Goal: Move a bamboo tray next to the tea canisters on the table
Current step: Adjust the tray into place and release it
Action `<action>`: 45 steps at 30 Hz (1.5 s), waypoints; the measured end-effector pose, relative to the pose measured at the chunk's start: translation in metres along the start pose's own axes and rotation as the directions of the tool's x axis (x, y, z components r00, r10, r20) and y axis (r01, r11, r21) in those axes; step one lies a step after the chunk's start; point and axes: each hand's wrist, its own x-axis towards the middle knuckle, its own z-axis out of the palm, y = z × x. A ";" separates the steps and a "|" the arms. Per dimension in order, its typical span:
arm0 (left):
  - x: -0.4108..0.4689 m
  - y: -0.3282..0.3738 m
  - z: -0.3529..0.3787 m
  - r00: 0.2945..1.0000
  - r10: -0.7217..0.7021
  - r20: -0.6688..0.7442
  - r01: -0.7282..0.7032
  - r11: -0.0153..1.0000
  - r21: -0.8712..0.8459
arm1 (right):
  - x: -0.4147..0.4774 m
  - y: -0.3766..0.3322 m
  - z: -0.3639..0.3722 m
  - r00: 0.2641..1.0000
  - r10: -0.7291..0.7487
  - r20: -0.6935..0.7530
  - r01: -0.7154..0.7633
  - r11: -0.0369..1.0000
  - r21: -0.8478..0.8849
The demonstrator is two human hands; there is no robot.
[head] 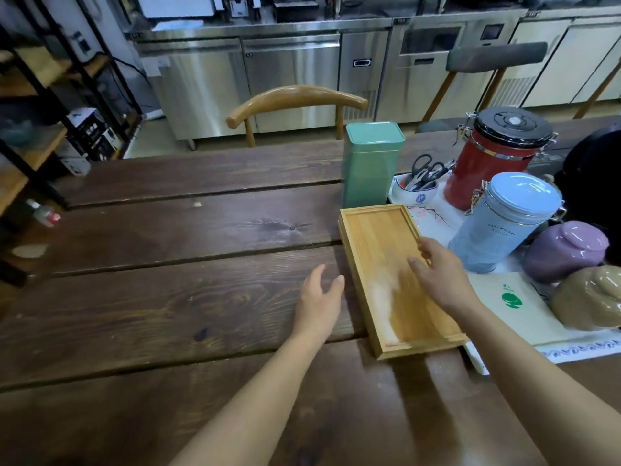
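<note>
Lying flat on the worktop (168, 230), the bamboo tray (386, 264) is sitting beside the canisters at two o'clock: green tin (371, 163), blue canister (497, 227). You're hovering both hands, left hand (319, 297) and right hand (440, 274), open, gripping nothing, apparently judging placement.

One head-worn wide-angle view looks forward and down, close over the table (168, 264). Both forearms enter from 5 and 6 o'clock; steel counters (289, 72) lie far off at 12 o'clock.
</note>
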 end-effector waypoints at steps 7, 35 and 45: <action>-0.033 -0.015 -0.141 0.965 0.164 -0.206 -0.045 0.875 0.482 | -0.031 -0.090 0.061 0.947 -0.261 0.188 0.292 0.942 -0.165; -0.258 -0.174 -0.301 0.607 -0.673 -0.424 0.217 0.653 -0.726 | -0.274 -0.241 0.255 0.478 -0.378 0.793 0.545 0.836 0.070; -0.332 -0.199 -0.349 0.496 -0.695 -0.521 0.190 0.672 -0.716 | -0.356 -0.273 0.297 0.315 -0.474 0.822 0.618 0.760 0.202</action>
